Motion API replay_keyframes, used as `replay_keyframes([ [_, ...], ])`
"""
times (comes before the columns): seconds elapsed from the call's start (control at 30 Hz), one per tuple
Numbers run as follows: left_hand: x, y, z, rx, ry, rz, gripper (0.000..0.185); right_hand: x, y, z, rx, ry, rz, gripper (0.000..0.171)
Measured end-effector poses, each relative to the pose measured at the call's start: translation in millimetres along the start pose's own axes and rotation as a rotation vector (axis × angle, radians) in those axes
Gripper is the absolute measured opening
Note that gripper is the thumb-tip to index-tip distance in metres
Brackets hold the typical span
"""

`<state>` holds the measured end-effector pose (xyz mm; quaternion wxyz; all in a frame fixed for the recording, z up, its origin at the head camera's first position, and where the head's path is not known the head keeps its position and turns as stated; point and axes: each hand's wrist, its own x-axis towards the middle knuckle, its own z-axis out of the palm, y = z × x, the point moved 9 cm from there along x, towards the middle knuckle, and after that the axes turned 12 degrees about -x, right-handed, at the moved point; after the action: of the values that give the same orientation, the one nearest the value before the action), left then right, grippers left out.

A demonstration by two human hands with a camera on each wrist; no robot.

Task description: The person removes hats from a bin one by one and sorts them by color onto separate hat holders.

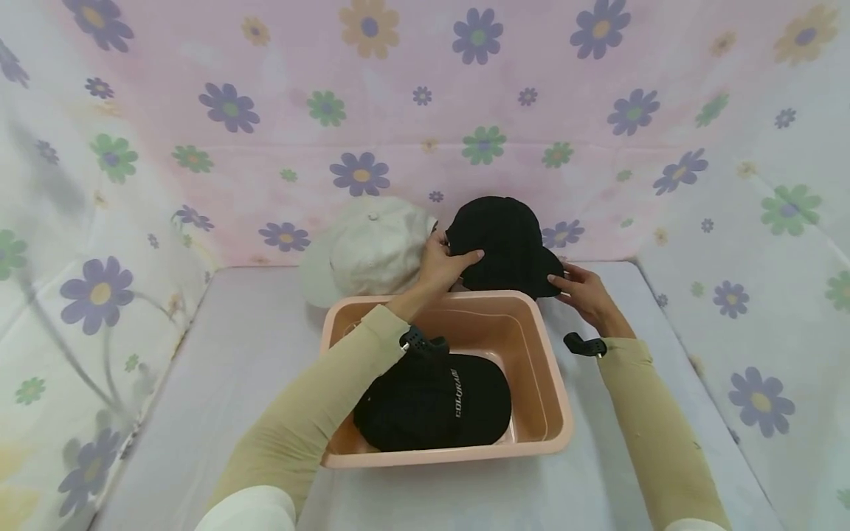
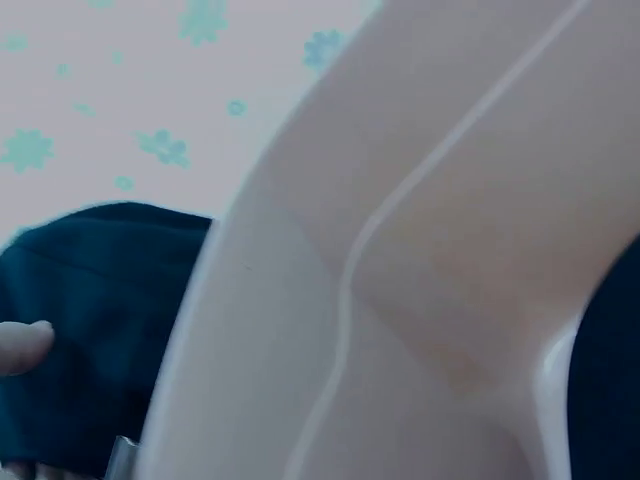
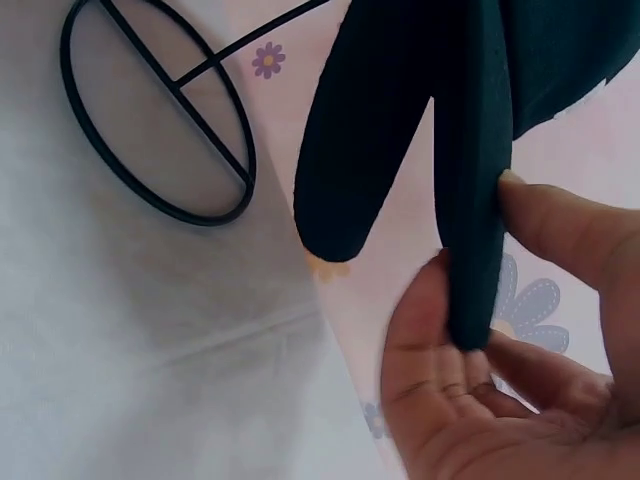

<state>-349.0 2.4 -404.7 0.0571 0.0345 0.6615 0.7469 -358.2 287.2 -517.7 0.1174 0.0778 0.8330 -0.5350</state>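
A plain black cap [image 1: 498, 240] is held up behind the far rim of a pink basin [image 1: 554, 391]. My left hand [image 1: 454, 254] grips its left side, with the thumb across the front of the crown. My right hand [image 1: 564, 284] pinches its brim [image 3: 470, 180] between thumb and fingers. In the left wrist view the cap [image 2: 90, 320] shows beyond the basin wall [image 2: 400, 250], with one fingertip [image 2: 22, 347] on it. A second black cap with white lettering [image 1: 438, 402] lies inside the basin under my left forearm.
A white cap [image 1: 372, 247] sits to the left of the held cap, against the flowered pink backdrop. A black wire ring with a bar [image 3: 160, 120] lies on the white table cover near my right hand. Flowered cloth walls close in both sides.
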Motion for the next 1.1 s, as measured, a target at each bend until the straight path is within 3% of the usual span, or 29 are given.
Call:
replay_keyframes([
  [0.17,-5.2,5.6,4.2,0.013,-0.078,-0.169,0.071,-5.8,-2.7,2.1,-0.034,-0.057,0.015,0.070],
  [0.27,-11.9,11.6,5.0,0.076,-0.141,-0.281,0.093,-13.2,-9.3,2.5,-0.105,-0.105,0.023,0.073],
  [0.33,-17.7,19.7,2.9,0.157,-0.175,-0.324,0.103,-21.9,-17.6,1.4,-0.194,-0.128,0.025,0.077],
  [0.43,-25.7,36.1,-1.7,0.227,-0.228,-0.334,0.107,-38.1,-34.3,-2.8,-0.358,-0.134,0.005,0.083],
  [0.53,-34.7,59.5,-9.3,0.245,-0.275,-0.269,0.101,-57.7,-56.6,-6.8,-0.488,-0.098,-0.032,0.085],
  [0.67,-48.3,94.9,-22.0,0.284,-0.391,-0.058,0.078,-81.9,-86.9,-5.7,-0.568,-0.065,-0.117,0.082],
  [0.77,-63.6,115.7,-33.9,0.384,-0.483,0.118,0.065,-96.3,-103.9,0.3,-0.591,-0.057,-0.199,0.079],
  [0.87,-82.5,127.5,-51.5,0.546,-0.507,0.249,0.062,-110.2,-116.9,9.3,-0.612,-0.056,-0.283,0.075],
  [0.97,-99.8,126.9,-73.2,0.688,-0.485,0.287,0.063,-125.5,-129.2,17.1,-0.637,-0.051,-0.361,0.071],
  [1.1,-116.8,107.6,-100.0,0.784,-0.472,0.241,0.063,-147.3,-146.5,27.4,-0.672,-0.060,-0.455,0.066],
])
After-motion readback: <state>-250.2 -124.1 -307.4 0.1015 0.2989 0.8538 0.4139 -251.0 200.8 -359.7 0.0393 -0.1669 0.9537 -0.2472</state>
